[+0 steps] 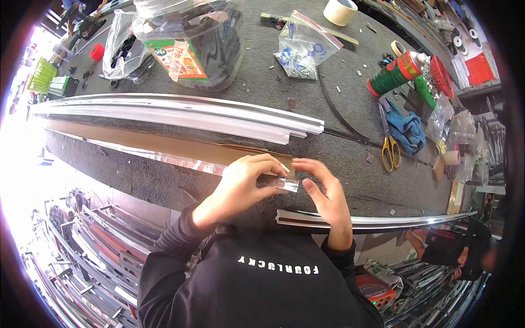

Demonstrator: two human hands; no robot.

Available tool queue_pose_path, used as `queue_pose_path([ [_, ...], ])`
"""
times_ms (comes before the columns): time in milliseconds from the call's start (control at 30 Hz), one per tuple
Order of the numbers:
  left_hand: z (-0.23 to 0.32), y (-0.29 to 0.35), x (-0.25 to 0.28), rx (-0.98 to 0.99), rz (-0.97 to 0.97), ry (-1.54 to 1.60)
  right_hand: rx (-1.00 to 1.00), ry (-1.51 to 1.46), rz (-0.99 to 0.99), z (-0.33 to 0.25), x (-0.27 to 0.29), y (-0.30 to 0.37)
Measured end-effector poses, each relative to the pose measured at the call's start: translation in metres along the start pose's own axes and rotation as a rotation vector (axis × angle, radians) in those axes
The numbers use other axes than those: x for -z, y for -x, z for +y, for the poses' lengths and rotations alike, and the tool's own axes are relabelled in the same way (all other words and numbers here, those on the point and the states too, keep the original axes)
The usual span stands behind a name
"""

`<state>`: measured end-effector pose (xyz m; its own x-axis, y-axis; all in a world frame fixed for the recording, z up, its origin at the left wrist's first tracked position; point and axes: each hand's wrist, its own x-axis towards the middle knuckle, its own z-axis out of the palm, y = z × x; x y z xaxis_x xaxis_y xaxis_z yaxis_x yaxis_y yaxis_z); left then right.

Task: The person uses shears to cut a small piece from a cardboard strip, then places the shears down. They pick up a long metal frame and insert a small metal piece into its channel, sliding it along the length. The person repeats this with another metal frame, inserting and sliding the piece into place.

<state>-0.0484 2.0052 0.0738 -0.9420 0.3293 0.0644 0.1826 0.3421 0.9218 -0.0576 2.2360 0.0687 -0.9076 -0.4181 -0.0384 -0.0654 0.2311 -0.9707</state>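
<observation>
My left hand [240, 180] is closed round the end of a long strip wrapped in shiny clear film [191, 163]. The film-covered end sticks out past its fingers, toward the right hand. Just beyond that end is my right hand [328, 199], its thumb and fingers apart and nothing visible between them. Long brown cardboard [164, 141] lies along the far side of the wrapped strip, partly behind the left hand. Several white profiles [219, 118] lie farther back on the dark table. Below the right hand, another white profile [377, 221] runs along the near edge.
A big clear plastic jar [221, 60] of dark parts stands at the back. Near it are a zip bag of small hardware [303, 54] and a tape roll [340, 12]. To the right lie yellow-handled scissors [390, 153], a blue cloth [406, 130] and a spray can [396, 75].
</observation>
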Motion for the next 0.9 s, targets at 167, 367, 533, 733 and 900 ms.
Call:
queue_pose_path([
  [167, -0.002, 0.007, -0.001, -0.037, -0.012, -0.044, -0.125, 0.05, -0.102, 0.0, 0.01, 0.003],
  [367, -0.009, 0.007, -0.013, -0.168, 0.08, -0.277, -0.186, -0.076, 0.008, -0.006, 0.019, 0.012],
  [533, -0.01, 0.008, -0.015, -0.128, 0.064, -0.28, -0.16, 0.054, -0.025, -0.001, 0.019, 0.021],
  [733, -0.007, 0.006, -0.013, -0.177, 0.03, -0.255, -0.198, -0.02, -0.069, 0.007, 0.015, 0.024],
  [900, -0.001, 0.005, -0.011, -0.128, -0.011, -0.235, -0.225, -0.024, -0.088, 0.009, 0.015, 0.027],
])
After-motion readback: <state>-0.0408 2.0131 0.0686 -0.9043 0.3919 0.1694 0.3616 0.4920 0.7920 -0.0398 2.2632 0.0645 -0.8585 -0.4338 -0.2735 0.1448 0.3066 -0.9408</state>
